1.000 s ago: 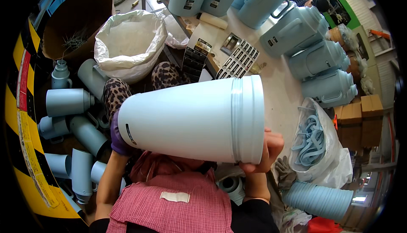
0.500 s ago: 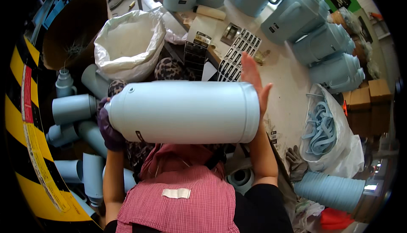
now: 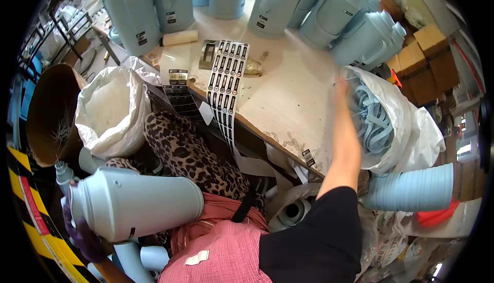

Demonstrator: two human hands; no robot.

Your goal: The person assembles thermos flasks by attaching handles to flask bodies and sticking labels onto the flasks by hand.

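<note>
My left hand (image 3: 82, 234), in a purple glove, grips the neck end of a pale blue thermos flask body (image 3: 144, 203). The flask lies on its side across my lap, its base to the right, and shows no handle on the visible side. On the right, my bare right hand (image 3: 340, 83) reaches out to the mouth of a white plastic bag (image 3: 406, 123). Inside are several light blue plastic handles (image 3: 371, 121). One strip's end lies right beside the hand, but its fingers are too small and blurred to make out a hold.
Several finished-looking blue flasks (image 3: 278, 5) stand along the worktable's (image 3: 293, 103) far side. A sticker sheet (image 3: 226, 72) hangs over its near edge. A white sack (image 3: 110, 110) stands left, with flask shells (image 3: 128, 260) below. Stacked blue rings (image 3: 409, 187) lie right.
The flask has come down and left onto my lap, still in my left hand. My right hand has left its base and moved right to the bag. The view has turned right.
</note>
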